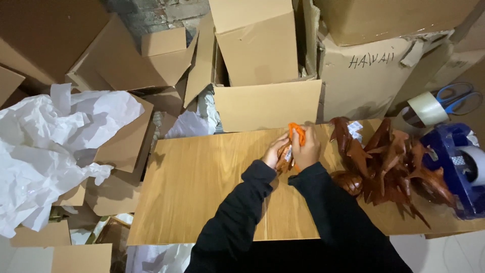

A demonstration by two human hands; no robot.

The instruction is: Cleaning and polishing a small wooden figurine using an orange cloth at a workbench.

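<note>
At the far edge of the wooden counter [202,192], both hands meet over one small carved wooden figure [286,157]. The left hand [275,150] cups it from the side with fingers curled against it. The right hand [305,147] has its grip pressed together on an orange tool [296,132] set against the figure. Just right of the hands lies a pile of brown carved figures [389,164], and beyond that pile a blue tape dispenser [457,162].
</note>
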